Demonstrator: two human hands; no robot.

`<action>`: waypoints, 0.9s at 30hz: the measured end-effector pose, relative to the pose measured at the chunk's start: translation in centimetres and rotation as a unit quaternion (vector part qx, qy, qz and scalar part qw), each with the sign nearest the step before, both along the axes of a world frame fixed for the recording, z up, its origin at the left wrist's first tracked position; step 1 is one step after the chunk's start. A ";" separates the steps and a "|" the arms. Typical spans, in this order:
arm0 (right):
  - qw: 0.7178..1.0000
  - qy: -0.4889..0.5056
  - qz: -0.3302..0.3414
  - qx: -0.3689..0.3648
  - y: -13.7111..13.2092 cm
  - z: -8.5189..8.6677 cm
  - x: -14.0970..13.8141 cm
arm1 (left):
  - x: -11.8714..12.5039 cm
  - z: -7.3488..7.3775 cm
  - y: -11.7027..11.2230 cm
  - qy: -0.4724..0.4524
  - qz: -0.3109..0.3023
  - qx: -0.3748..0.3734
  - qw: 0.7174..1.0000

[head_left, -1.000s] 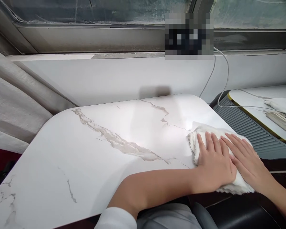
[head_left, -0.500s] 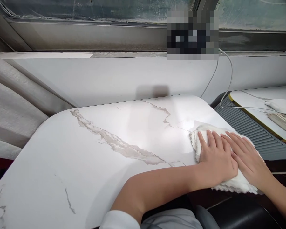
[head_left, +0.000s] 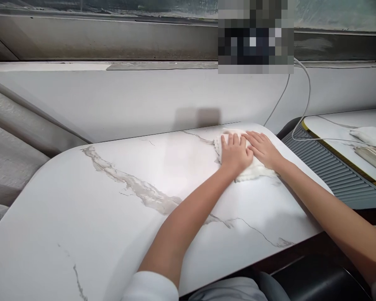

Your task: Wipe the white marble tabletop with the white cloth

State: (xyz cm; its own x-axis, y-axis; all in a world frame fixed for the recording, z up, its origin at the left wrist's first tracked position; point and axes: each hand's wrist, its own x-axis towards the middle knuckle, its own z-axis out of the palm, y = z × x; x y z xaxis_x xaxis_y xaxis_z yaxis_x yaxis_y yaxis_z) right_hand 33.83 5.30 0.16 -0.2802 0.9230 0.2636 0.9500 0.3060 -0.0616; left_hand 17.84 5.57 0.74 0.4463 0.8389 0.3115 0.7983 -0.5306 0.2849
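A white fluffy cloth (head_left: pixel 253 170) lies on the white marble-look table (head_left: pixel 113 217) near its far right corner. My left hand (head_left: pixel 236 153) presses flat on the cloth's left part, fingers stretched out and pointing away from me. My right hand (head_left: pixel 263 149) lies flat beside it on the cloth's right part, fingers extended toward the left. Both arms reach far across the tabletop, and most of the cloth is hidden under the hands.
A white wall and window ledge (head_left: pixel 81 66) run behind the table. White cables (head_left: pixel 302 104) hang at the right. A grey ribbed panel (head_left: pixel 329 171) and a second white tabletop (head_left: pixel 341 133) with a cloth (head_left: pixel 369 136) sit to the right. A curtain (head_left: pixel 12 142) hangs left.
Both hands slid the cloth from the table's near right edge away from me to the far right corner. The camera tilted slightly down.
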 end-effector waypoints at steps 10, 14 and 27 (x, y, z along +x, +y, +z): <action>1.000 0.005 0.005 0.005 8.7 0.5 -2.6 | -1.4 0.2 8.4 -0.001 0.037 -0.008 0.999; 1.000 0.001 0.004 0.006 9.7 0.6 -2.8 | -1.5 0.2 9.2 -0.007 0.040 -0.004 0.999; 1.000 -0.004 0.016 -0.006 7.7 0.5 -2.9 | -2.3 0.3 7.0 0.028 0.036 -0.016 0.999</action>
